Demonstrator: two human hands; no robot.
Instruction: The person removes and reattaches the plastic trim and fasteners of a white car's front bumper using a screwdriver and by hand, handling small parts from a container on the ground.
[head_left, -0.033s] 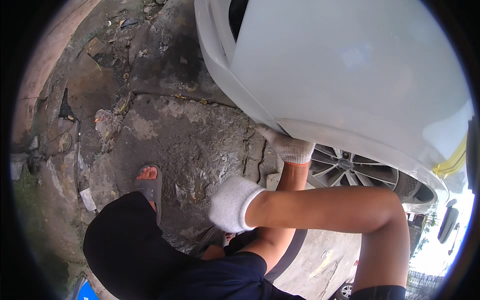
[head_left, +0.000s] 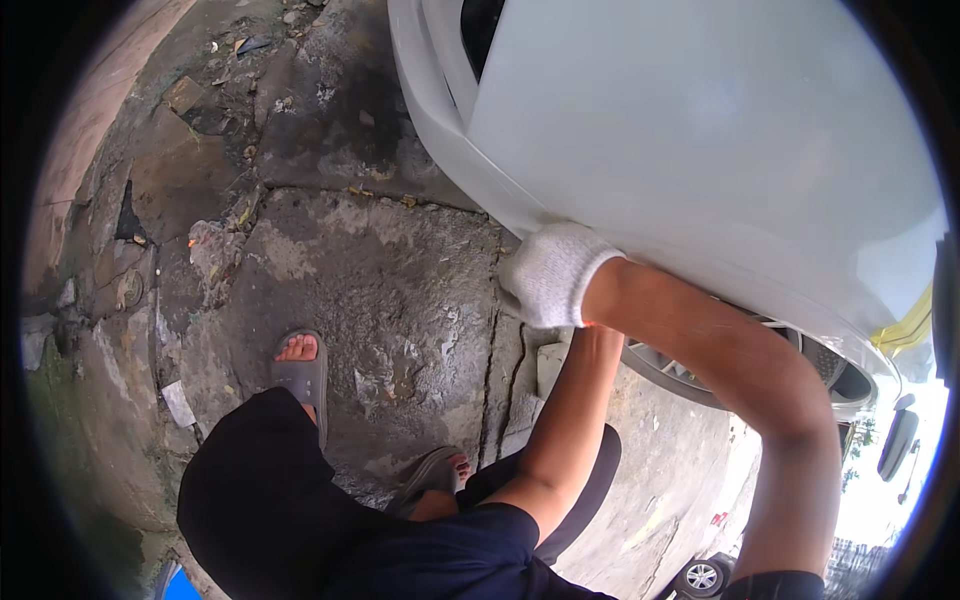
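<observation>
My right hand (head_left: 555,275), in a whitish knit glove, is against the lower edge of a white car's body panel (head_left: 690,140), just ahead of the wheel arch. Its fingers look curled, and what they hold, if anything, is hidden. My left forearm (head_left: 575,400) reaches up to the same spot. The left hand is behind the right glove, so its fingers do not show. Below the panel, the spoked wheel (head_left: 665,365) is partly covered by my right forearm.
Cracked, stained concrete (head_left: 390,300) lies around my sandalled feet. A pale block (head_left: 550,368) sits on the ground beside my left forearm. A yellow strip (head_left: 905,320) and a side mirror (head_left: 897,445) are at the right. Another wheel (head_left: 700,577) shows at the bottom.
My right hand has moved up and away from me, onto the panel edge. It now covers my left hand, which showed gloved at that edge before.
</observation>
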